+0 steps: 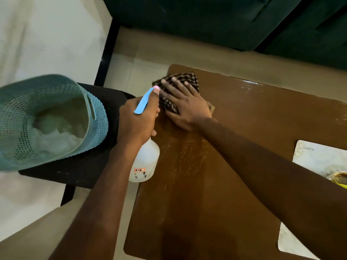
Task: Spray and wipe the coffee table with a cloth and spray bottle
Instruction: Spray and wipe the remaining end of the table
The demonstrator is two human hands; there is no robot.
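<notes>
A brown coffee table [234,175] fills the lower right, with wet streaks on its top. My right hand [183,104] lies flat with straight fingers on a dark checked cloth [185,78], pressing it onto the table's far left corner. My left hand [138,119] grips the neck of a white spray bottle [145,162] with a blue trigger and pink nozzle, held just off the table's left edge. The bottle carries a small orange-edged label.
A teal perforated basket [47,117] sits on a black stool [75,169] to the left. A dark green sofa [225,21] stands beyond the table. Two pale placemats [319,158] lie on the table's right side, one with a yellow object [339,178].
</notes>
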